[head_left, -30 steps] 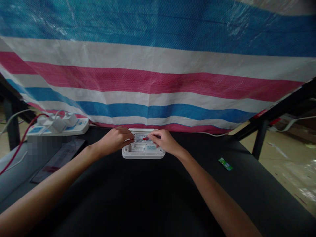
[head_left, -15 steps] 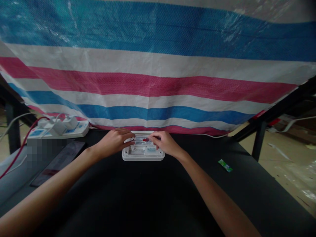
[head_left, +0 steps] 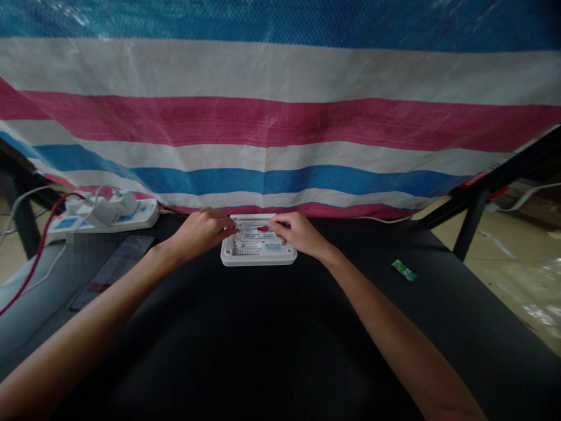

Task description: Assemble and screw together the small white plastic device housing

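Head view: since the earlier frame the whole scene has shifted upward, white box (head_left: pixel 258 258) and hands together, consistent with a camera tilt. Both hands remain at the box, which lies on the table (head_left: pixel 359 257) before the striped sheet (head_left: pixel 263 123). Right hand (head_left: pixel 300 234): fingertips closed on a small red piece (head_left: pixel 262 228) over the box's recess. Left hand (head_left: pixel 208 229): fingers bent at the box's upper left; cannot tell whether anything is gripped. Green packet (head_left: pixel 404 270), well apart to the right, appears undisturbed.
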`<state>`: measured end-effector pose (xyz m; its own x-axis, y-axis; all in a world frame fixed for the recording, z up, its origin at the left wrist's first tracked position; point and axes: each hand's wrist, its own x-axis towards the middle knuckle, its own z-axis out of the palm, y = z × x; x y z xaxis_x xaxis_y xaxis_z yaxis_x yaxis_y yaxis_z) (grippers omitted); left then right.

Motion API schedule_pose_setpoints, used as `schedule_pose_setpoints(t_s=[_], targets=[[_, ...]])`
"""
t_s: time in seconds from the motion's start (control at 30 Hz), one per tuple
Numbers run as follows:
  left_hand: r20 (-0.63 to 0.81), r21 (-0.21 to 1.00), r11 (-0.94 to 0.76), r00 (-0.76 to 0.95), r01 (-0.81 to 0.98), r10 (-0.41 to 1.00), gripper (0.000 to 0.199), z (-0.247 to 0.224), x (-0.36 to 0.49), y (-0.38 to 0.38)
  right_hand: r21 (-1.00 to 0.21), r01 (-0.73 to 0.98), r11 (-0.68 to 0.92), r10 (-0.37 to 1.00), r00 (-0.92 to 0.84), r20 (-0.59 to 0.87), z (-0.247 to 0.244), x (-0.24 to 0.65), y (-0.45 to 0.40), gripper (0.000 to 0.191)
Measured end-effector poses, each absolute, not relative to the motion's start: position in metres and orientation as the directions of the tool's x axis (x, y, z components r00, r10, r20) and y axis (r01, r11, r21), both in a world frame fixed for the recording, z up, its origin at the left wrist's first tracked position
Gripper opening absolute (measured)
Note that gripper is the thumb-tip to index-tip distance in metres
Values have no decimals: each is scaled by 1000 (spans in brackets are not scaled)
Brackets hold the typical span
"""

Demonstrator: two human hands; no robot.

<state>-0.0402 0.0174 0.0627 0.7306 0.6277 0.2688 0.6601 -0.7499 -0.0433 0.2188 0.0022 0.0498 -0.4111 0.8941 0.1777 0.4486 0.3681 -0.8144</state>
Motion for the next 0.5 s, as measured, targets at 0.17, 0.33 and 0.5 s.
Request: schedule_pose_setpoints(t_s=[0.17,0.33,0.5], targets=[[260,-27,-775,753,631,604,20,61,-40,18,-809,443,387,889,-412,199,50,219,3,28],[247,-37,-796,778,604,578,20,61,-40,18,-812,438,385,887,-419,194,47,220,4,29],[240,-36,-800,782,599,575,19,63,-38,17,-819,428,383,891,-405,204,50,219,3,28]])
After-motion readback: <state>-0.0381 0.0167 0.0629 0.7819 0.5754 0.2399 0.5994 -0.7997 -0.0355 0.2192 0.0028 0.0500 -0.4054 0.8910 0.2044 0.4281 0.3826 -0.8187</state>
